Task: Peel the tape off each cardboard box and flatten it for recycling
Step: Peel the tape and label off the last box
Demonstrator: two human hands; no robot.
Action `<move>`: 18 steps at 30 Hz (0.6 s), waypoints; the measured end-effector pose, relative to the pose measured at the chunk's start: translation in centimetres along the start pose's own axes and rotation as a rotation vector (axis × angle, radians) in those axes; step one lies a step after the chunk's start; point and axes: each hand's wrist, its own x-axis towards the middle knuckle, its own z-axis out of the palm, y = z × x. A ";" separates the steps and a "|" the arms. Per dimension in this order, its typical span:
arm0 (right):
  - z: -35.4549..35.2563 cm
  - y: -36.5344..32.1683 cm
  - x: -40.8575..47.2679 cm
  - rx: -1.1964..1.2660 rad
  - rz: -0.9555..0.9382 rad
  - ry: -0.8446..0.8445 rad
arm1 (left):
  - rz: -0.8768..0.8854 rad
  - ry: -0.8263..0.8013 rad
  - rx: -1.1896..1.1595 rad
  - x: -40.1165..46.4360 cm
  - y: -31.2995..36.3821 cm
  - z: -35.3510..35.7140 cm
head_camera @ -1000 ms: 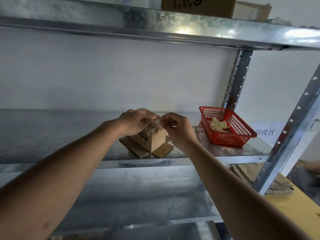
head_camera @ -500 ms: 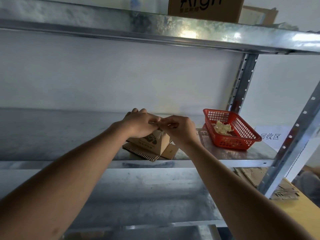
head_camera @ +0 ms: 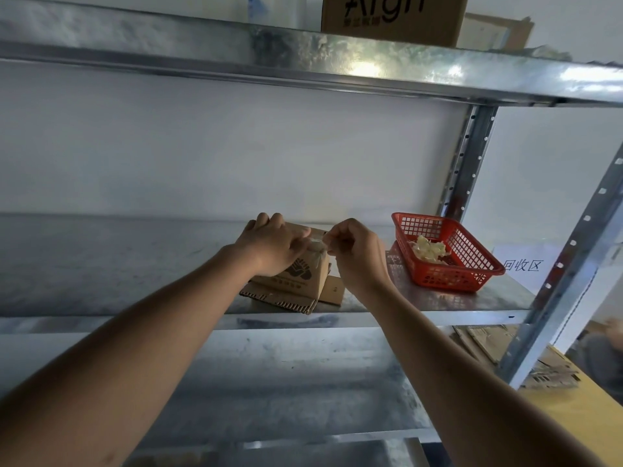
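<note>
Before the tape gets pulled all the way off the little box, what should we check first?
1. Left hand holds the box steady: ok.
2. Right hand pinches the tape: ok.
3. Tape fully off the box: not ok, one end is stuck.
4. Red basket for tape scraps is within reach: ok.
5. Box sits on flat cardboard on the shelf: ok.
6. More tape underneath: cannot tell.

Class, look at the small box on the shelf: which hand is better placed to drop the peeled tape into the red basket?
Probably the right hand: it pinches the tape and is nearer the red basket, while the left hand steadies the small box.
</note>
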 end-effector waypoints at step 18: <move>-0.7 0.1 -0.8 -0.092 0.040 -0.032 | -0.007 0.002 -0.029 0.5 0.2 0.1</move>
